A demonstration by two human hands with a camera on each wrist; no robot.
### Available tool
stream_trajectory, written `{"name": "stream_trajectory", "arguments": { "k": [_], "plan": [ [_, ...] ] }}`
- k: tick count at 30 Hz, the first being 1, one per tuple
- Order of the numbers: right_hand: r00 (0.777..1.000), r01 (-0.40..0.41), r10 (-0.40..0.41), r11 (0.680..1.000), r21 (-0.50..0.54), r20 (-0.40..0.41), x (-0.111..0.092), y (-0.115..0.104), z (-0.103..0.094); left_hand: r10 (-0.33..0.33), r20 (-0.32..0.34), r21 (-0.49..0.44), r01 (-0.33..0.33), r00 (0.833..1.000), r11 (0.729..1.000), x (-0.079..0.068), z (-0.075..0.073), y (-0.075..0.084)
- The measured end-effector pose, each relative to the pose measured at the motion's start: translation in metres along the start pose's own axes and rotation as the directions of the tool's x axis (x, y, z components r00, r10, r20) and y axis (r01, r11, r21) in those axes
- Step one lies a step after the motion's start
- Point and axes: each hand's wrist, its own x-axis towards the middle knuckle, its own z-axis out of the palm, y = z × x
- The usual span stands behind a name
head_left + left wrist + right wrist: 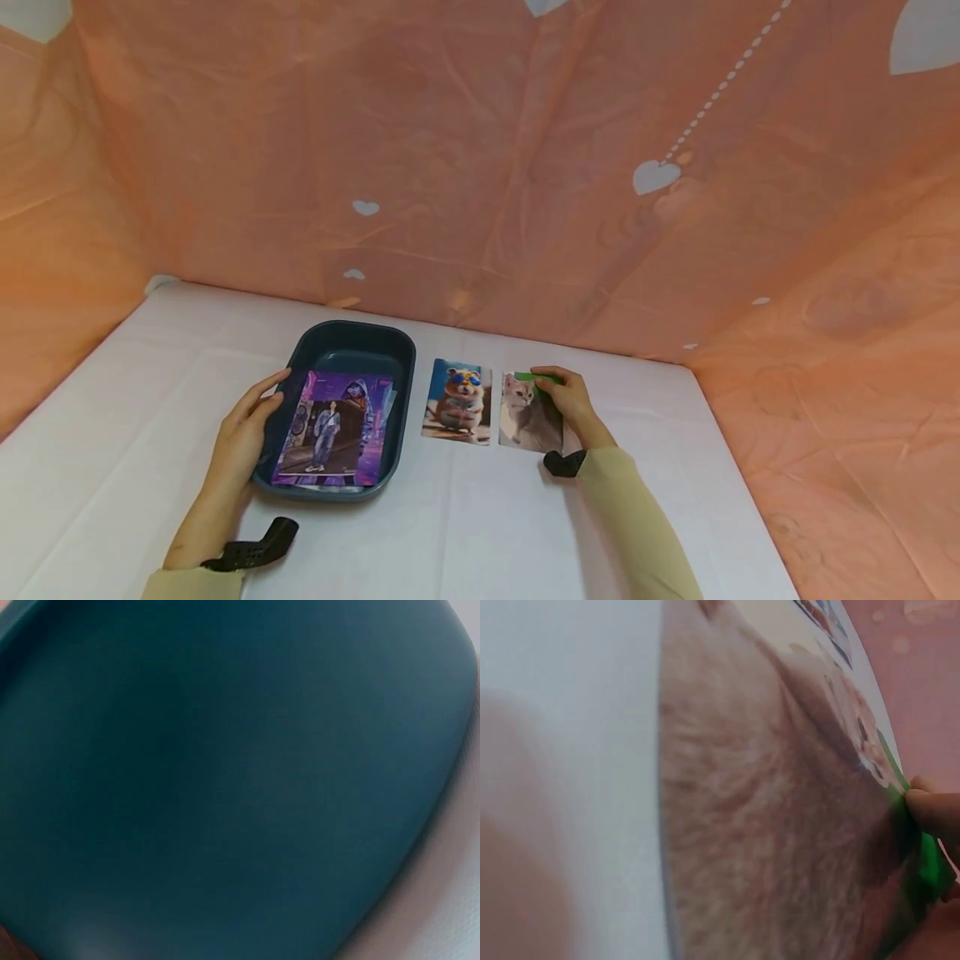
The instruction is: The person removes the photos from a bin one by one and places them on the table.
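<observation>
My right hand (567,397) pinches the top right corner of a cat picture card (527,421), which lies at or close over the white tabletop. In the right wrist view the thumb (930,812) presses on the card's green corner. To the left of that card lies a hamster picture card (458,408) with blue sunglasses on the animal. With fairly straight fingers, my left hand (243,429) touches the left rim of a dark teal tray (352,335). Inside the tray a photo card of a standing person (324,437) overlaps a purple picture card (378,392).
A white cloth (450,533) covers the table. Behind it and at both sides hang orange sheets (480,167) with white hearts. Each wrist wears a black camera mount, such as the left mount (258,546).
</observation>
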Motion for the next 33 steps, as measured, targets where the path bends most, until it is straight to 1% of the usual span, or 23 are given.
{"name": "stream_trajectory", "arguments": {
  "k": [5, 9, 13, 18, 22, 25, 28, 29, 31, 33],
  "plan": [
    [1.000, 0.017, -0.017, 1.000, -0.010, -0.023, 0.001, 0.000, -0.001, -0.009, 0.003, -0.002, 0.009, 1.000, 1.000, 0.001, 0.001, 0.002],
    [0.997, 0.032, -0.033, 0.999, -0.013, -0.064, 0.002, 0.002, -0.004, -0.019, 0.001, -0.002, 0.019, 1.000, 1.000, 0.001, 0.004, 0.003],
    [0.992, 0.038, -0.038, 0.999, 0.004, -0.119, 0.002, 0.002, -0.004, -0.033, -0.001, -0.005, 0.033, 0.999, 0.999, 0.001, 0.005, 0.002],
    [0.975, 0.045, -0.036, 0.998, 0.033, -0.221, -0.003, -0.004, 0.001, -0.032, -0.001, 0.002, 0.032, 0.999, 0.999, 0.000, 0.004, 0.002],
    [0.954, 0.082, -0.058, 0.994, 0.068, -0.295, -0.005, -0.014, 0.011, -0.015, -0.012, 0.024, 0.015, 1.000, 1.000, 0.000, 0.003, 0.003],
    [0.942, 0.116, -0.070, 0.986, 0.123, -0.329, -0.006, -0.023, 0.022, -0.005, -0.022, 0.035, 0.006, 1.000, 0.999, 0.001, 0.003, 0.004],
    [0.940, 0.142, -0.073, 0.972, 0.187, -0.335, -0.007, -0.031, 0.032, -0.012, -0.026, 0.029, 0.012, 1.000, 0.999, 0.001, 0.003, 0.004],
    [0.944, 0.146, -0.069, 0.964, 0.221, -0.322, -0.008, -0.034, 0.035, -0.014, -0.027, 0.025, 0.015, 1.000, 1.000, 0.001, 0.003, 0.004],
    [0.955, 0.154, -0.077, 0.954, 0.257, -0.287, -0.010, -0.038, 0.041, -0.019, -0.026, 0.021, 0.020, 0.999, 1.000, 0.001, 0.003, 0.004],
    [0.971, 0.147, -0.081, 0.943, 0.299, -0.224, -0.015, -0.043, 0.046, -0.025, -0.026, 0.018, 0.025, 0.999, 1.000, 0.001, 0.003, 0.004]
  ]
}}
